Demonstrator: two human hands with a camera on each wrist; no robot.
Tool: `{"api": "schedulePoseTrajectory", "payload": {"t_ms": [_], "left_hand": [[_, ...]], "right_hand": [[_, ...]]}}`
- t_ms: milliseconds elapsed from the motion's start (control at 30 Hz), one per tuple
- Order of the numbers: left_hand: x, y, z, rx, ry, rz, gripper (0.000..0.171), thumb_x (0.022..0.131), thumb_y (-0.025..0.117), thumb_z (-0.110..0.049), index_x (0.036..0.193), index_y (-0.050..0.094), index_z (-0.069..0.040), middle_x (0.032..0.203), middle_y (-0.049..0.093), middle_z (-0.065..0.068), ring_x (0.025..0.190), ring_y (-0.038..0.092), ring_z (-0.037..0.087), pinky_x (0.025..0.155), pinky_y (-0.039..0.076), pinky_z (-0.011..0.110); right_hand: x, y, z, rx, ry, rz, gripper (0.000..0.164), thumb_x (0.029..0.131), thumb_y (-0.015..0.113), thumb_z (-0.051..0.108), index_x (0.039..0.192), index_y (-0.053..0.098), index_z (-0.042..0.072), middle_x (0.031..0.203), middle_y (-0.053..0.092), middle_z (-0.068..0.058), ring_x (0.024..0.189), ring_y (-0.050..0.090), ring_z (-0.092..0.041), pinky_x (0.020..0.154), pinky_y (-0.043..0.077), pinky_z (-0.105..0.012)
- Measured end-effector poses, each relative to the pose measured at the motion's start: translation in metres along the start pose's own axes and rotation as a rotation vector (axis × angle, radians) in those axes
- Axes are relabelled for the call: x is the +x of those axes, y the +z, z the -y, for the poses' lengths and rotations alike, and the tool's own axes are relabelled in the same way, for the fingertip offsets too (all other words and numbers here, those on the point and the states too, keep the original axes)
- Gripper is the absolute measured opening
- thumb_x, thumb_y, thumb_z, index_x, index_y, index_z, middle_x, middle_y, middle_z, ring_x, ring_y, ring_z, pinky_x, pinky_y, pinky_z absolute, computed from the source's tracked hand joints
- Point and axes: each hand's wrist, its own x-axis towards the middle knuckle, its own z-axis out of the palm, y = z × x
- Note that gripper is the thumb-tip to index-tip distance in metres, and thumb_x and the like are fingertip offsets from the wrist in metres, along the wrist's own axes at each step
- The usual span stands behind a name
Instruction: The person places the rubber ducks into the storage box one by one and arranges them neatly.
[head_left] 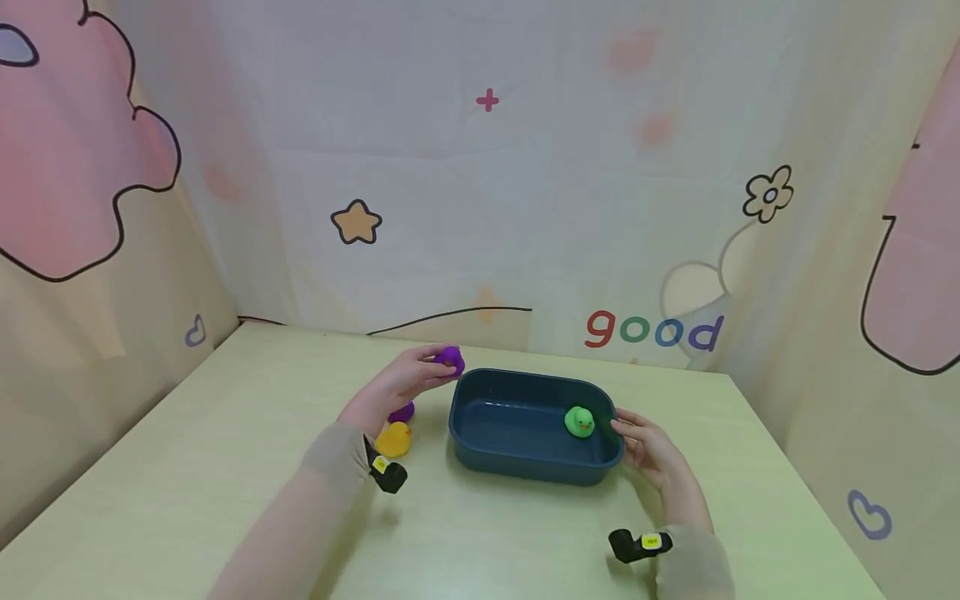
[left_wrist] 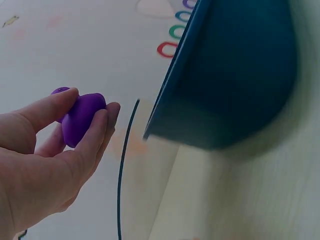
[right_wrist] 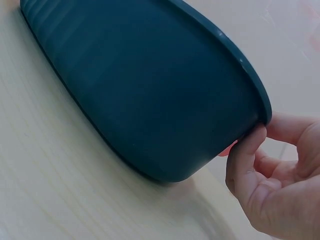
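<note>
A purple toy duck (left_wrist: 81,122), pinched in the left hand (head_left: 405,377), is by the ten o'clock corner of the blue tub (head_left: 517,467). The right hand (head_left: 657,454) holds the tub at three o'clock. A green duck (head_left: 579,422) sits inside; a yellow duck (head_left: 393,441) sits outside at nine.

A small, smooth purple toy duck (head_left: 452,358) is held aloft near the left rear corner of a dark teal, rounded-rectangular plastic bin (head_left: 517,468), which stands upright, its thin-rimmed open top facing upward.
</note>
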Motion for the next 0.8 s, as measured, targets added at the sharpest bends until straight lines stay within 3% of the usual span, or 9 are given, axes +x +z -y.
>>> {"api": "schedulePoseTrajectory", "payload": {"t_ms": [333,600,800], "left_hand": [[0.026,0.064,0.006,-0.09,0.0,0.006,0.05,0.093,0.052,0.012,0.142,0.042,0.009,0.14,0.045,0.031,0.107,0.064,0.027,0.106,0.043,0.042],[0.038,0.11,0.017,-0.045,-0.037,-0.007,0.048,0.09,0.058,0.013,0.137,0.048,0.009,0.137,0.048,0.031,0.123,0.057,0.039,0.104,0.046,0.041],[0.045,0.132,0.023,0.011,-0.071,0.013,0.049,0.089,0.06,0.012,0.137,0.05,0.007,0.136,0.05,0.029,0.123,0.057,0.038,0.104,0.047,0.041]], "right_hand": [[0.001,-0.001,-0.001,-0.015,-0.004,0.017,0.044,0.101,0.05,0.01,0.142,0.035,0.003,0.087,0.066,0.013,0.074,0.063,0.002,0.071,0.053,-0.014],[0.0,-0.001,-0.003,-0.017,-0.006,0.021,0.055,0.101,0.048,0.008,0.149,0.023,-0.003,0.088,0.065,0.013,0.073,0.063,0.002,0.07,0.052,-0.015],[-0.002,-0.001,0.0,-0.028,0.001,0.017,0.06,0.101,0.049,0.01,0.151,0.019,-0.003,0.091,0.065,0.013,0.077,0.063,0.002,0.073,0.052,-0.015]]}}
